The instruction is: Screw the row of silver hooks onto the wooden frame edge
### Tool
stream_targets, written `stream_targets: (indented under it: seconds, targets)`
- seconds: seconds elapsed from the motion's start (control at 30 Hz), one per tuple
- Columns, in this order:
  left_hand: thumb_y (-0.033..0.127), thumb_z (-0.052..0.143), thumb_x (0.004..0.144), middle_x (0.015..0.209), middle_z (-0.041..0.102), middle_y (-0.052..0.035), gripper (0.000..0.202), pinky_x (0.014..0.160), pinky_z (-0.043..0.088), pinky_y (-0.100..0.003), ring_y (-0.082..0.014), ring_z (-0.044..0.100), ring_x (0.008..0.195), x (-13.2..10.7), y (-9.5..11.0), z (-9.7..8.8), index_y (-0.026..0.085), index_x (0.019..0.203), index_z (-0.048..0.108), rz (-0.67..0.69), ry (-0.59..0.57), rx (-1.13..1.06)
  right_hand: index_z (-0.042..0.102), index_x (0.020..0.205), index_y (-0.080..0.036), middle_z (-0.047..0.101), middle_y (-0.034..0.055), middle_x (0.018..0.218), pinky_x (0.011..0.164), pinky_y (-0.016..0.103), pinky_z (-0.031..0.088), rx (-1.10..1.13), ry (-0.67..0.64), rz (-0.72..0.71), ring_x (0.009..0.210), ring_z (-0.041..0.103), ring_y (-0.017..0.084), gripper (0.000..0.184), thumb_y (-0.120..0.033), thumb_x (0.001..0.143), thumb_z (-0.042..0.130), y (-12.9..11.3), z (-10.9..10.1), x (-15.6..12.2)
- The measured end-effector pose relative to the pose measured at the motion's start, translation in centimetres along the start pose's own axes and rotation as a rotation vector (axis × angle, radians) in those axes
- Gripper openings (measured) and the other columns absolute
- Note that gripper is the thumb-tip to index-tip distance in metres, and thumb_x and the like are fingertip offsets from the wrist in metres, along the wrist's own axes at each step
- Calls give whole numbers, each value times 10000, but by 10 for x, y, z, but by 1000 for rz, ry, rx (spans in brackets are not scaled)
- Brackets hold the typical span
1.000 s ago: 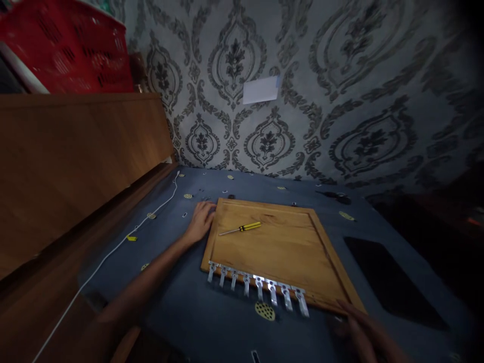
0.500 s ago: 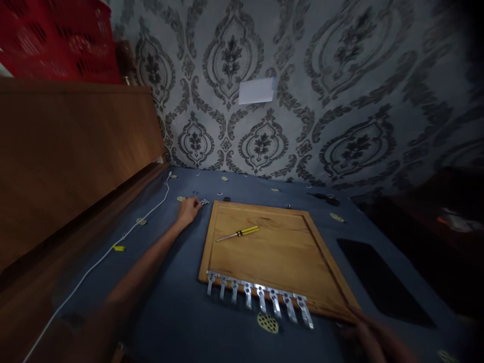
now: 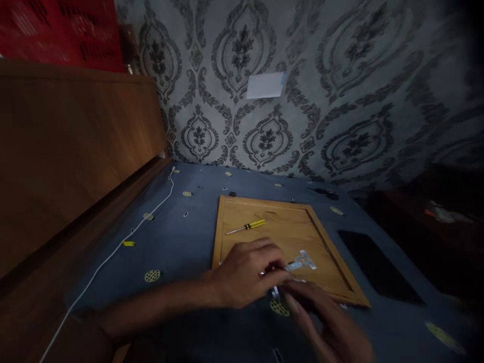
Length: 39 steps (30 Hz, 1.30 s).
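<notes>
A T-shaped metal bracket sticks out from the pinched fingers of my left hand, above the lower part of a framed wooden panel. My right hand is just below and to the right, its curled fingertips close against the left fingers. What the right fingers hold, if anything, is hidden. Part of another shiny metal piece shows under the hands at the panel's near edge; the hands cover the rest of that row. On the panel lies a screwdriver with a yellow and black handle.
A dark flat slab lies right of the panel on the blue patterned cloth. At left, a white cable runs past a wooden cabinet. Black-handled scissors lie behind, near the patterned wall.
My left hand has come from the far left of the panel to its near edge, bringing the bracket. My right hand has moved left from the panel's corner to meet it. The view shifted slightly.
</notes>
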<state>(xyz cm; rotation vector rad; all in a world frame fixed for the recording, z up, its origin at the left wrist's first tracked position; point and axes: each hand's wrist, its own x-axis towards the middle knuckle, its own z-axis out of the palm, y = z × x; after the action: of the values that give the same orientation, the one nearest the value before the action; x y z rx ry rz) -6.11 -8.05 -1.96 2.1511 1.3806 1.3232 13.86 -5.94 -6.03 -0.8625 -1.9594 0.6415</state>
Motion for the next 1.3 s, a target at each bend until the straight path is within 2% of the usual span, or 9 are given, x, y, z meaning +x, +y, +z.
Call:
stream_targets:
  seconds: [0.13,0.3,0.4,0.5,0.77,0.9,1.03,1.17,1.3]
  targets:
    - [247,573,1024,813,674,-15,187,663,524,-236,-122,644,728,-11,14,-2,175,858,620,163,78,121,749,899,-265,759,25,810,602,269,603,196,73,56,703,719,183,121,-357,929,678,-33,18,-1]
    - [232,510,1052,780,650,-11,205,634,516,-256,-135,664,710,-26,23,-5,174,875,595,240,77,306,735,1026,-267,757,30,900,655,289,588,333,197,220,752,692,178,159,-363,899,729,-39,25,-17]
    - [171,476,1050,763,663,-13,209,628,522,-258,-137,676,690,-34,29,-1,178,875,589,303,61,381,744,1008,-278,738,27,929,687,287,572,389,252,213,799,679,175,123,-318,892,741,-41,25,-25]
    - [147,461,1048,775,688,-20,218,657,549,-252,-135,695,699,-40,35,8,185,874,587,342,36,403,751,907,-267,711,27,872,675,282,552,422,264,216,801,661,176,35,-298,893,742,-43,21,-31]
    - [153,502,1034,929,746,-56,118,737,612,-264,-154,739,824,-41,47,33,167,1052,618,368,-112,253,728,805,-244,674,25,810,683,291,543,472,288,350,754,635,169,193,-402,916,720,-30,-14,-52]
    - [166,514,1034,908,748,-36,144,754,598,-263,-147,728,814,-24,43,33,183,1025,657,286,-156,176,682,837,-231,620,6,731,476,235,412,496,266,503,567,507,125,310,-520,945,658,-11,-41,-63]
    - [184,558,1017,868,729,-6,133,727,537,-245,-137,704,781,9,27,35,195,973,683,145,-252,99,639,876,-226,569,-21,677,499,244,391,488,201,601,552,462,122,361,-582,935,636,13,-58,-64]
    - [166,639,929,830,719,-5,90,689,478,-262,-162,665,745,47,6,53,193,882,711,6,-442,73,565,818,-237,543,-33,674,546,258,383,339,36,564,571,456,127,361,-575,946,584,41,-59,-54]
    - [92,626,877,842,729,-13,125,702,451,-262,-164,650,763,74,-12,80,167,865,725,-135,-610,69,523,804,-250,541,-30,670,609,276,383,128,-92,444,637,503,155,254,-444,967,500,62,-53,-38]
